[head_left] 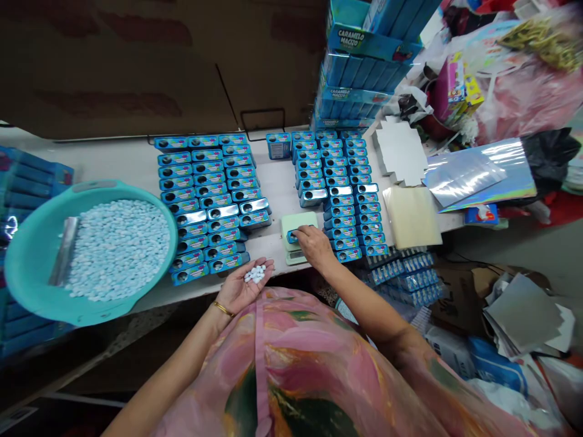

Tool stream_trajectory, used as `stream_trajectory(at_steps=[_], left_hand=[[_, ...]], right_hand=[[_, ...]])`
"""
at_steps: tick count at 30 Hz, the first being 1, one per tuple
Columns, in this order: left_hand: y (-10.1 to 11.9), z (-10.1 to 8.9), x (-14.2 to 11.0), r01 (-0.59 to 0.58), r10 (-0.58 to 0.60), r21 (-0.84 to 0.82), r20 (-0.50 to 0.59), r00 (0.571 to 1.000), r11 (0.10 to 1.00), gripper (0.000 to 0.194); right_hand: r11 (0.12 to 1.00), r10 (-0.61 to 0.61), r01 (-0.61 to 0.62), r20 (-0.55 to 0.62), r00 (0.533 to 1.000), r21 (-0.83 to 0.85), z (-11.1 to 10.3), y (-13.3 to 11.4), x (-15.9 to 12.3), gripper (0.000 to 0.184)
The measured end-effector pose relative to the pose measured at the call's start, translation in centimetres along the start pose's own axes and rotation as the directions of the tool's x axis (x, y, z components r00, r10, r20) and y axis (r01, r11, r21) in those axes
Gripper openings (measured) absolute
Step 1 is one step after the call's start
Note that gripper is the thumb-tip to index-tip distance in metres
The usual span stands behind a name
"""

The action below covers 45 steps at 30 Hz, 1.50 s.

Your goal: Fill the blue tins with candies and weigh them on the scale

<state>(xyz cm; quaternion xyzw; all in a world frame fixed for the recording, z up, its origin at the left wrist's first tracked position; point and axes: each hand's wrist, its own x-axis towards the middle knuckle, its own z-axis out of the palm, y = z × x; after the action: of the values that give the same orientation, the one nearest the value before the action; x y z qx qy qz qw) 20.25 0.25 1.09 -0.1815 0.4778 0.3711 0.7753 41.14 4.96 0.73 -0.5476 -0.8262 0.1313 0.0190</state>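
My left hand [241, 286] is palm up and cupped at the table's front edge, holding a small heap of pale candies [255, 274]. My right hand [314, 246] reaches over a light green scale [296, 221]. On the scale lies a small blue tin [291, 237], partly covered by my right fingers. Those fingers are pinched together at the tin's top; whatever is between them is hidden. To the left, a turquoise basin [122, 306] contains many pale blue-white candies [118, 249] and a metal scoop [64, 252].
Rows of blue tins [207, 200] stand left of the scale, with more tins [339, 200] to its right. Stacked display boxes [350, 91] rise at the back. White card pieces [401, 152] and yellowish sheets [412, 217] lie on the right, beside shiny sheets [483, 173].
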Motion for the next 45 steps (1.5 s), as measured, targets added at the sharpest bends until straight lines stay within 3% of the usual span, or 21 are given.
stream_trajectory(at_steps=[3, 6, 9, 12, 15, 20, 30, 40, 45], left_hand=[[-0.2, 0.4, 0.1, 0.026, -0.027, 0.024, 0.04, 0.999, 0.999, 0.03], [-0.4, 0.5, 0.1, 0.062, -0.065, 0.048, 0.07, 0.995, 0.997, 0.029], [-0.5, 0.0, -0.1, 0.137, -0.137, 0.061, -0.003, 0.991, 0.989, 0.027], [-0.5, -1.0, -0.4, 0.22, -0.214, 0.055, -0.093, 0.972, 0.974, 0.028], [-0.5, -2.0, -0.4, 0.237, -0.225, 0.072, -0.145, 0.963, 0.969, 0.026], [-0.7, -2.6, -0.4, 0.168, -0.158, 0.081, -0.118, 0.98, 0.982, 0.026], [-1.0, -2.1, -0.3, 0.16, -0.146, 0.15, -0.102, 0.984, 0.976, 0.021], [-1.1, -1.6, -0.2, 0.249, -0.235, 0.257, -0.085, 0.968, 0.934, 0.028], [-1.3, -1.5, 0.1, 0.234, -0.229, 0.267, -0.05, 0.972, 0.935, 0.027]], right_hand=[[0.994, -0.032, 0.034, -0.019, 0.999, 0.099, -0.7, -2.2, -0.8, 0.03], [0.951, -0.229, 0.219, 0.021, 0.973, 0.219, -0.8, -5.4, -2.0, 0.028], [0.927, -0.326, 0.297, 0.102, 0.94, 0.229, -0.3, -8.1, -2.6, 0.029], [0.905, -0.392, 0.351, 0.153, 0.907, 0.24, 0.0, -9.1, -2.6, 0.02], [0.894, -0.42, 0.376, 0.171, 0.891, 0.243, 0.2, -9.2, -2.4, 0.016], [0.904, -0.39, 0.34, 0.175, 0.904, 0.258, 0.4, -9.2, -2.2, 0.022], [0.888, -0.424, 0.383, 0.133, 0.896, 0.254, 1.1, -9.0, -3.0, 0.017], [0.868, -0.446, 0.395, 0.127, 0.886, 0.3, 1.0, -8.4, -3.3, 0.015], [0.859, -0.436, 0.381, 0.099, 0.894, 0.342, 1.7, -8.0, -3.2, 0.015]])
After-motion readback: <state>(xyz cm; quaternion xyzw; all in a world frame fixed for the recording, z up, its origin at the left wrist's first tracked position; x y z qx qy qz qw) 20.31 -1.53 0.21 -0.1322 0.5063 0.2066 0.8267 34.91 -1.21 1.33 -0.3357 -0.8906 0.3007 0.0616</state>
